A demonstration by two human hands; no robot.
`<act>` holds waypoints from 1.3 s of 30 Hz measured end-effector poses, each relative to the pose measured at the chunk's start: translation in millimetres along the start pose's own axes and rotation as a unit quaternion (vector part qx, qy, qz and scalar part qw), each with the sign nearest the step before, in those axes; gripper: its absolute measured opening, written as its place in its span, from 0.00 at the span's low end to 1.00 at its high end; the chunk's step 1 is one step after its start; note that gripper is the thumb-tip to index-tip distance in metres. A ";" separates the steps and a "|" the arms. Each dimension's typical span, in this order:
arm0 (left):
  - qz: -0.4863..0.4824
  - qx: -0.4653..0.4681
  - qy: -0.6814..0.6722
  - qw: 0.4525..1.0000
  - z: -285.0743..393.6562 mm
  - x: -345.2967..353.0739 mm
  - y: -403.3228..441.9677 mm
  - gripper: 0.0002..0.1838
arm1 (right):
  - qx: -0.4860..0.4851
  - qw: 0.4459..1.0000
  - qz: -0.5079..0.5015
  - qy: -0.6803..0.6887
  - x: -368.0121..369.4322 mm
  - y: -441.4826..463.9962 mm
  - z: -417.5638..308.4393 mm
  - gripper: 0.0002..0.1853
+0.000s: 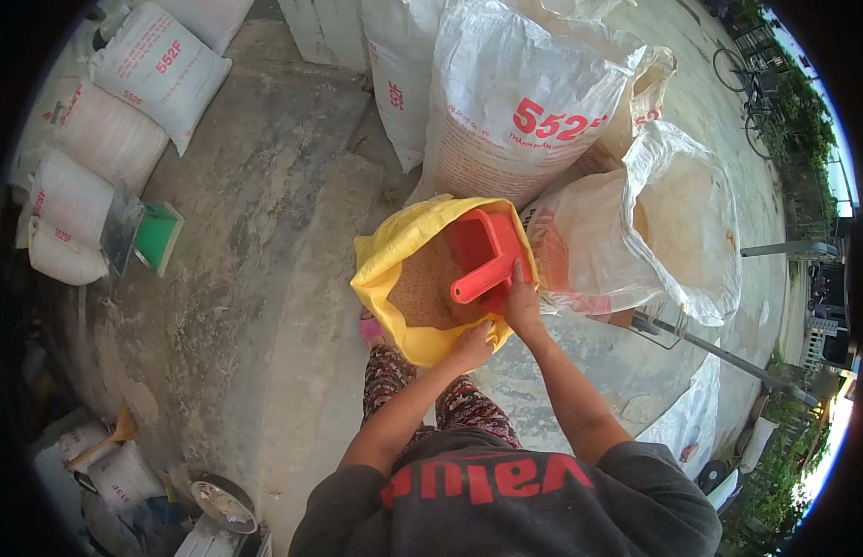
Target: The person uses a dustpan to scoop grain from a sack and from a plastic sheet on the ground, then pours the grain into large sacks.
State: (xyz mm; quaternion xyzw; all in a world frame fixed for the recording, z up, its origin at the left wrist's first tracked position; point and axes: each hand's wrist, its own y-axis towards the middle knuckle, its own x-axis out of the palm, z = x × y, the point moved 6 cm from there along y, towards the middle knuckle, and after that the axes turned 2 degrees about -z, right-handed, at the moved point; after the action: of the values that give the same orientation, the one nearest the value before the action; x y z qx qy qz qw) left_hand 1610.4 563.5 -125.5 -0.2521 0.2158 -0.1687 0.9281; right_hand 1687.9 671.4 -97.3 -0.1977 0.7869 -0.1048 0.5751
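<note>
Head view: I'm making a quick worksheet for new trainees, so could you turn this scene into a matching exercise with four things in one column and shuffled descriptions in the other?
Things
1. Scoop
2. Left hand
3. Bicycle
4. Trousers

Descriptions
A. Dark, with a busy pattern
B. At the near rim of the yellow bag
C. Red, in the mouth of the yellow bag
D. In the background, at the upper right of the picture

Right pairs: 1-C, 2-B, 3-D, 4-A
</note>
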 end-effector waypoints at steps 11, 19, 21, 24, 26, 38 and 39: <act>0.340 -0.207 -0.079 0.914 -164.5 -82.4 30.8 0.27 | 0.048 0.992 0.030 0.115 0.2 -42.1 -34.2 0.38; 0.343 -0.257 -0.059 0.902 -116.4 -163.1 65.7 0.36 | 0.143 0.985 0.042 0.089 33.0 -66.1 -57.4 0.41; 0.297 -0.231 -0.068 0.924 -133.1 -160.8 67.8 0.36 | 0.165 0.982 0.011 0.089 40.6 -70.4 -53.4 0.41; 0.232 -0.072 0.097 0.965 -211.1 -111.6 98.4 0.29 | 0.100 0.987 0.007 0.122 39.8 -77.2 -26.1 0.43; 0.284 -0.149 -0.193 0.927 -193.7 -113.2 72.4 0.28 | 0.130 0.982 -0.031 0.131 46.9 -78.8 -9.3 0.43; 0.281 -0.146 -0.114 0.942 -206.7 -85.9 42.8 0.29 | 0.168 0.925 0.010 0.341 118.2 -108.8 25.8 0.36; 0.283 -0.143 -0.110 0.942 -214.7 -101.0 50.9 0.29 | 0.141 0.939 0.033 0.312 120.0 -113.1 19.9 0.36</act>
State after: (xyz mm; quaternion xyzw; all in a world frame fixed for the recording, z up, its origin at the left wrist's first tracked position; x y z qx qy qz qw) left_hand 1430.7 562.9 -288.6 -0.3276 0.1968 0.1622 0.9097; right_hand 1697.0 519.1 -162.8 -0.0458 0.9098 -0.2524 0.3261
